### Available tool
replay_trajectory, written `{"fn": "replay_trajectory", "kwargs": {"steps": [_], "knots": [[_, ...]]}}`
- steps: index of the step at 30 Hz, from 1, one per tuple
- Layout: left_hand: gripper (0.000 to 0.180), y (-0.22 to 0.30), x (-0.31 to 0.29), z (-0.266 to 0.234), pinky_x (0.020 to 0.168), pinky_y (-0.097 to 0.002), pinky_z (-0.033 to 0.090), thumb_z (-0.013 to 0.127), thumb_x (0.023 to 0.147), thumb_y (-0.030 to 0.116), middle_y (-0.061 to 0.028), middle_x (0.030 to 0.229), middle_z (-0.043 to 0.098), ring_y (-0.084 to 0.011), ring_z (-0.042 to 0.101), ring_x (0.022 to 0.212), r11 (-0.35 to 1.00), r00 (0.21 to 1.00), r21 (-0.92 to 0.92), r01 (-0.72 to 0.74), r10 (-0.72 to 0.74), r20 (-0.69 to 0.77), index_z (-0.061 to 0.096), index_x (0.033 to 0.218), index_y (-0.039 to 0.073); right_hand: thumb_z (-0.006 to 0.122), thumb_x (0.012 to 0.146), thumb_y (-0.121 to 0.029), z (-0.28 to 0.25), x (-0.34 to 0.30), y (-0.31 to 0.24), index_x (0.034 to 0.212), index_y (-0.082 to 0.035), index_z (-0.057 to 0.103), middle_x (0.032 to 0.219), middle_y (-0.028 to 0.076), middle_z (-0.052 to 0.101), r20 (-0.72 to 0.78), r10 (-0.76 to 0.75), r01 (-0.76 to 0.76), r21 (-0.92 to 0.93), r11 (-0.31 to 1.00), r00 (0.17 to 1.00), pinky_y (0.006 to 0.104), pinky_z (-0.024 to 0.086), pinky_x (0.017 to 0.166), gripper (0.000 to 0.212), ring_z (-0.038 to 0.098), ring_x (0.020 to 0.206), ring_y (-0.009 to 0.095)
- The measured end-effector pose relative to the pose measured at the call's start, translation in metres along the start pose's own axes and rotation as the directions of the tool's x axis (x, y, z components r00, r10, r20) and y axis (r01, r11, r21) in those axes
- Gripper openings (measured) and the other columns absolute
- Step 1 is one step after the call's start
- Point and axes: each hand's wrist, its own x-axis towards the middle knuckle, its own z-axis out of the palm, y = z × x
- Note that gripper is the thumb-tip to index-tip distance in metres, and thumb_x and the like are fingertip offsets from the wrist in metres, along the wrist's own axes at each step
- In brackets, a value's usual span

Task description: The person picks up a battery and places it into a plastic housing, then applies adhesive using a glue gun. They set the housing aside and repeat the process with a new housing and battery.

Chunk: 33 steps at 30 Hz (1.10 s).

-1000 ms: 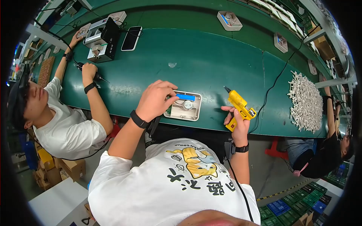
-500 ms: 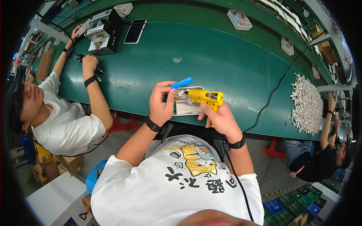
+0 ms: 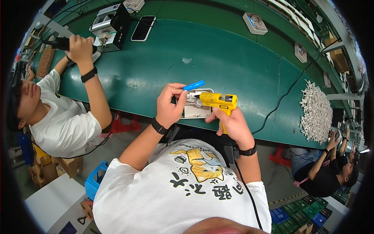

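Note:
A yellow glue gun (image 3: 219, 100) is gripped in my right hand (image 3: 235, 125), its dark nozzle pointing left over an open white plastic housing (image 3: 196, 113). Between the thumb and fingers of my left hand (image 3: 170, 102) is a blue cylindrical battery (image 3: 193, 85), tilted up to the right above the housing's far left part. The housing lies near the table's front edge. Inside it a round part shows close to the nozzle; the rest of the inside is partly hidden by my left hand and the glue gun.
On the green table (image 3: 233, 58), a phone (image 3: 143, 28) and a black-and-silver machine (image 3: 111, 29) stand far left. A co-worker at left holds a dark power tool (image 3: 60, 43). Small white parts (image 3: 316, 113) are heaped at right, near a black cable (image 3: 282, 95). White housings (image 3: 255, 23) sit along the back.
The glue gun and battery have shifted slightly right in view, both still held. The co-worker on the left has raised the dark tool.

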Motion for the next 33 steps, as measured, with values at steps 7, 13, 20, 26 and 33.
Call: {"fn": "replay_trajectory", "kwargs": {"steps": [7,13,20,26,33], "knots": [[0.013,0.011,0.004,0.000,0.067,-0.0265,0.054,0.073,0.094,-0.004,-0.0115,0.102,0.073,-0.0115,0.064,0.072,0.996,0.998,0.061,-0.062,0.062,0.011,0.067,0.105,0.000,0.063,0.108,-0.024,-0.019,-0.013,0.015,0.117,0.001,0.063,0.071,0.004,0.065,-0.111,-0.012,0.010,-0.023,1.000,0.994,0.0277,0.051,0.045,0.026,0.057,0.047,0.011],[0.023,0.015,0.001,-0.001,0.066,-0.0269,0.055,0.075,0.091,-0.004,-0.0098,0.099,0.073,-0.0132,0.065,0.071,0.982,0.992,0.150,-0.118,0.111,0.057,0.077,0.113,0.002,0.064,0.107,-0.023,-0.017,-0.009,0.034,0.110,-0.001,0.064,0.065,0.001,0.060,-0.164,-0.035,0.034,-0.007,0.999,0.986,0.0277,0.052,0.046,0.022,0.056,0.045,0.011],[0.022,0.014,-0.002,0.000,0.066,-0.0263,0.054,0.075,0.090,-0.004,-0.0093,0.096,0.072,-0.0128,0.064,0.071,0.980,0.991,0.157,-0.121,0.111,0.074,0.076,0.112,0.001,0.064,0.107,-0.023,-0.017,-0.014,0.029,0.109,-0.001,0.064,0.061,-0.001,0.057,-0.164,-0.026,0.018,-0.049,0.999,0.986,0.0278,0.051,0.044,0.022,0.055,0.045,0.011],[0.020,0.013,-0.001,-0.001,0.064,-0.0274,0.056,0.077,0.089,-0.002,-0.0101,0.096,0.073,-0.0151,0.067,0.070,0.977,0.988,0.165,-0.132,0.116,0.105,0.076,0.109,0.002,0.064,0.107,-0.022,-0.021,-0.019,0.025,0.110,-0.001,0.064,0.061,0.000,0.056,-0.144,0.003,-0.010,-0.049,0.999,0.990,0.0277,0.051,0.045,0.021,0.055,0.045,0.010],[0.020,0.030,0.004,-0.006,0.084,-0.0377,0.055,0.077,0.089,0.004,-0.0105,0.102,0.072,-0.0245,0.067,0.098,0.869,0.966,0.435,-0.235,0.161,0.202,0.076,0.109,0.004,0.063,0.107,-0.019,-0.025,-0.021,0.023,0.120,0.001,0.064,0.075,0.006,0.067,-0.140,-0.028,0.047,0.128,0.991,0.990,0.0274,0.050,0.046,0.024,0.057,0.047,0.012]]}}
